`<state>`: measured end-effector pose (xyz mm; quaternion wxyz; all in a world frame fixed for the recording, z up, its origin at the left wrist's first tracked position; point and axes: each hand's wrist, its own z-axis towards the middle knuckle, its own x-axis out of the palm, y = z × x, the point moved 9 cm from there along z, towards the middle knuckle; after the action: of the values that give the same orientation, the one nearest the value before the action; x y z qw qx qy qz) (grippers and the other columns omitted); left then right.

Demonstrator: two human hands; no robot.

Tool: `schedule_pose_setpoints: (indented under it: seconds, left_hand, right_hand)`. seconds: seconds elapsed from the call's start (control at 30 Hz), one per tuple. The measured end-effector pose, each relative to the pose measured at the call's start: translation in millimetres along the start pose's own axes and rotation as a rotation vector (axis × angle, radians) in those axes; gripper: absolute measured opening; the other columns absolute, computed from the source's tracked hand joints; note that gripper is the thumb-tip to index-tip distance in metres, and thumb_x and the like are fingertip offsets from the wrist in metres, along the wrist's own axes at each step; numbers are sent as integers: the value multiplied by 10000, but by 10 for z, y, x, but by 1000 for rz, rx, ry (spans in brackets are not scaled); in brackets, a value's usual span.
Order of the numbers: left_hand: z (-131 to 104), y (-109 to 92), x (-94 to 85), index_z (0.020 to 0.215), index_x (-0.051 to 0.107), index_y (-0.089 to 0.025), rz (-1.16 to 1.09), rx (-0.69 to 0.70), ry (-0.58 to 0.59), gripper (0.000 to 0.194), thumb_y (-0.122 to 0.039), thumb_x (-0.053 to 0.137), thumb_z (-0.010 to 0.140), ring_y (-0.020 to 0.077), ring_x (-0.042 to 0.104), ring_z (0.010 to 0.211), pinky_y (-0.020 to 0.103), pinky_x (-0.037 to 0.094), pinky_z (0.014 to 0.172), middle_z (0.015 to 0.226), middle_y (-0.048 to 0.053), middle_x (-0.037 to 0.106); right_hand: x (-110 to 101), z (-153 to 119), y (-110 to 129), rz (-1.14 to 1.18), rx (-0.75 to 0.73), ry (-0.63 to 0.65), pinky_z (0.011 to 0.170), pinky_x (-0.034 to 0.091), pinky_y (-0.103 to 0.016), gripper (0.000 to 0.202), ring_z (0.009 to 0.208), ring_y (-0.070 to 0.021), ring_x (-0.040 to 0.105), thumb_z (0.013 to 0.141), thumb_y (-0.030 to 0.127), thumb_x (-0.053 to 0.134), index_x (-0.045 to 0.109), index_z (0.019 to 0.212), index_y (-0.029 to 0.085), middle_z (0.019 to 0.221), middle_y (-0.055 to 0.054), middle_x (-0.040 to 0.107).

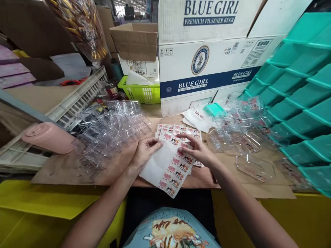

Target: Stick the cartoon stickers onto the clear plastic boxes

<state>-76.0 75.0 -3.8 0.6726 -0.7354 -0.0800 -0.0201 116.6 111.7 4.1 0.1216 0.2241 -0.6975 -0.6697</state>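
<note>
A sheet of cat stickers (173, 168) with pink lettering lies tilted at the table's front edge, its left part bare white backing. My left hand (146, 151) pinches its upper left edge between thumb and fingers. Over the upper right of the sheet is my right hand (196, 150), its fingers curved and apart, their tips at the stickers; no loose sticker can be made out in them. More sticker sheets (192, 131) lie beneath and behind the held one.
Clear plastic cases (111, 127) are heaped on the left. Clear lids with stickers (238, 120) lie at right, beside stacked teal trays (305, 103). Behind stand a white beer carton (209, 86) and a green basket (142, 93). A pink bottle (49, 137) lies far left.
</note>
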Motion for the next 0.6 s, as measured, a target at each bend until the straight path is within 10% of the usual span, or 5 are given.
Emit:
schedule_pose_setpoints:
  seconds: [0.37,0.6]
  left_hand:
    - [52,149,294,850,760,-143,-255,-44,39,210,-303,809,723,126,649,755,239,501,742,867,53,746]
    - [107,151,268,926,771,-179,-85,129,6,193,-294,767,771,161,652,881,256,497,820,953,44,743]
  right_hand:
    - [141,17,519,-575,-614,-307,786,475,-360,156,871,-213,594,903,312,639,715,978,198,901,-85,655]
    - [181,150,322,-255,-474,-316,657,457,-300,175,701,-168,588,852,323,681,752,766,188,742,-51,662]
